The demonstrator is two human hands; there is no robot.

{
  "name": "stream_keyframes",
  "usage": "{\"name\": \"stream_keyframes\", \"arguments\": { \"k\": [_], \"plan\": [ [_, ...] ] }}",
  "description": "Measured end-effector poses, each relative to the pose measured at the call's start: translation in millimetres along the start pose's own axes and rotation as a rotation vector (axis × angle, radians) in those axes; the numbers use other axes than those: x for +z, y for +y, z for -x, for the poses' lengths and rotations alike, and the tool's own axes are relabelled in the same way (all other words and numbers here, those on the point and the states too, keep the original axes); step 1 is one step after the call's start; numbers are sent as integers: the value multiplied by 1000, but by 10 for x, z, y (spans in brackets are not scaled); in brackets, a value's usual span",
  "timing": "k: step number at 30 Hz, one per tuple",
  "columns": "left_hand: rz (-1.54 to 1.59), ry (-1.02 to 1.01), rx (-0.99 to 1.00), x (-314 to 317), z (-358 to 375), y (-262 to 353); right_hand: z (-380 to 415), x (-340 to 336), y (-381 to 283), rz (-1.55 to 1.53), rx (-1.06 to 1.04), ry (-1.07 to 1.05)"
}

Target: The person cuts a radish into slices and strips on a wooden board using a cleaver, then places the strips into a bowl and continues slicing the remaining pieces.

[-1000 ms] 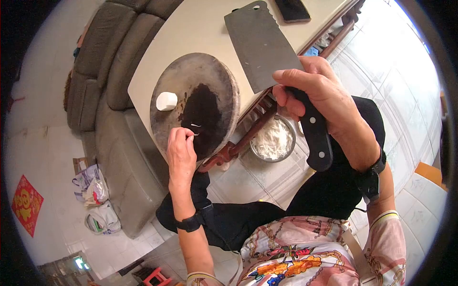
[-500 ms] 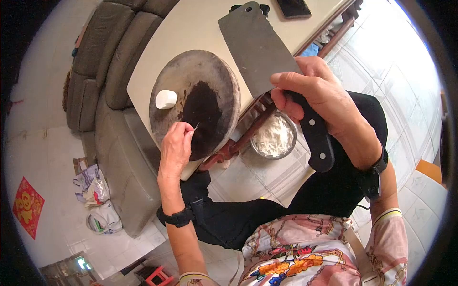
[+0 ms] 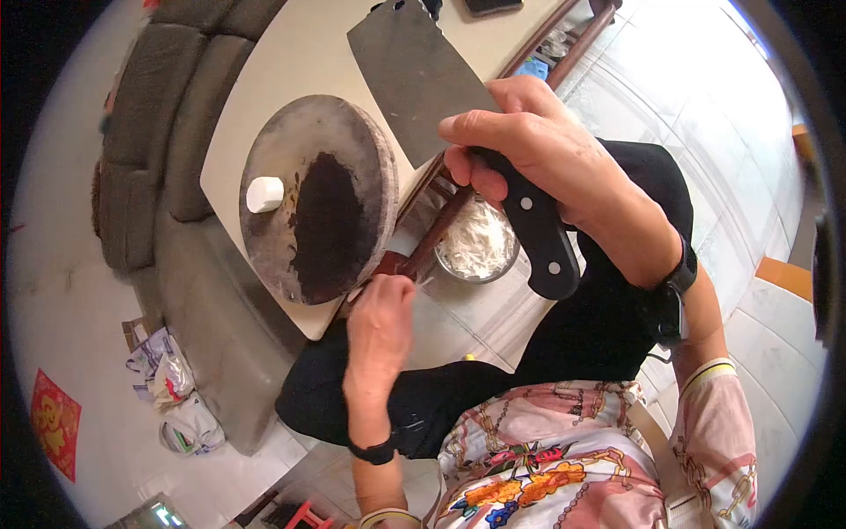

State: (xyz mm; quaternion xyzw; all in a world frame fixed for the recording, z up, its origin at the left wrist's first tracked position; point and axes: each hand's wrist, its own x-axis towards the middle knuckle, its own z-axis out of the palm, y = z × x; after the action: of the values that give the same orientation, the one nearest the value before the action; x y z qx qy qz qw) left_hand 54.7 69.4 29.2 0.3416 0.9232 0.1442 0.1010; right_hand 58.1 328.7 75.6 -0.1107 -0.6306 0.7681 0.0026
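My right hand (image 3: 538,150) is wrapped round the black handle of a broad cleaver (image 3: 414,79), its blade pointing up and left over the table. My left hand (image 3: 381,322) is closed, fingertips pinched on a thin whitish piece, slightly blurred, beside the table edge. On the round chopping board (image 3: 269,141), with its dark wet patch, a short white cylindrical chunk (image 3: 264,194) stands near the left side. Below the table edge, a bowl (image 3: 476,279) holds white shreds (image 3: 478,240), between my two hands.
The cream table (image 3: 231,159) carries the board, with a phone (image 3: 493,5) at its far edge. A grey sofa (image 3: 189,132) is on the left. Bags (image 3: 176,388) lie on the floor, and a red stool (image 3: 308,518) is at the bottom.
My left hand has moved off the board to the right, towards the bowl, with the thin piece. My right hand still holds the cleaver. The whole view has shifted somewhat.
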Motion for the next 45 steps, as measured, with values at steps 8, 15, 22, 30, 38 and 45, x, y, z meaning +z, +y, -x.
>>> {"name": "stream_keyframes", "arguments": {
  "k": [8,15,22,30,38,45],
  "plan": [
    [404,46,-96,974,-154,-296,-24,8,51,70,-16,-8],
    [540,101,-132,1173,-124,-438,-28,5,-4,96,68,-28],
    [725,73,-205,358,-99,-168,-61,16,36,64,28,-36],
    [354,641,-247,-817,-661,-970,-70,227,-101,-83,102,-62],
    [219,570,-248,-503,-992,-1636,-142,569,23,-16,73,-225],
    [282,750,-223,-365,-595,-905,-251,788,339,-59,94,-249]
  ]
}}
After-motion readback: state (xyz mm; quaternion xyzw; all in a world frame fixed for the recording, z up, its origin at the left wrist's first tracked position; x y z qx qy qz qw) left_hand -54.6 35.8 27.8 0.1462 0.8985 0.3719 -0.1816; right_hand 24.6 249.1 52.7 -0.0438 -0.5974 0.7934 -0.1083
